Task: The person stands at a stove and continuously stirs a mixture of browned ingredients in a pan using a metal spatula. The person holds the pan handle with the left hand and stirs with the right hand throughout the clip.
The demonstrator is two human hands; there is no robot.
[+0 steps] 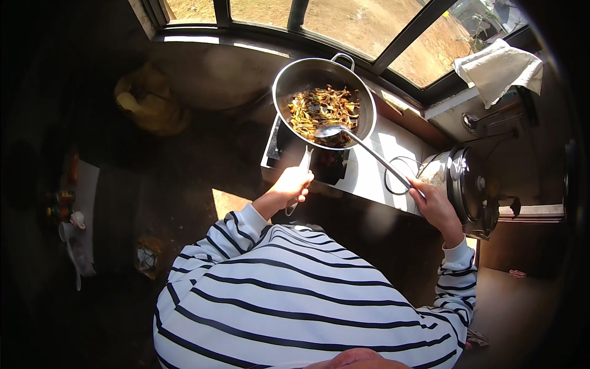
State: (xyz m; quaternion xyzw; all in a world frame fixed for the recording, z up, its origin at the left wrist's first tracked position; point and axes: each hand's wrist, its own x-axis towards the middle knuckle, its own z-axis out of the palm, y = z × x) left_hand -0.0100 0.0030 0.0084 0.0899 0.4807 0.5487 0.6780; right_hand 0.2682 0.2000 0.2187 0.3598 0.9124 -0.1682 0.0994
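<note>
My left hand point(293, 186) is closed around the long handle of a deep metal wok point(280, 94), which is over a cooktop point(272, 152). Browned strips of food point(325, 106), with some paler pieces, lie in the bottom of the wok. In my right hand point(431, 203) is the end of a long-handled metal ladle point(373, 154). The bowl of the ladle is inside the wok, against the near edge of the food. Which food it is, I cannot tell. Part of the cooktop is hidden under the wok.
Behind the wok runs a window frame point(339, 44). To the right, an electric cooker point(456, 180) with a black cable stands on the white-tiled counter point(368, 184). A white cloth point(500, 74) hangs at the upper right. A yellowish bag point(150, 104) is at the left.
</note>
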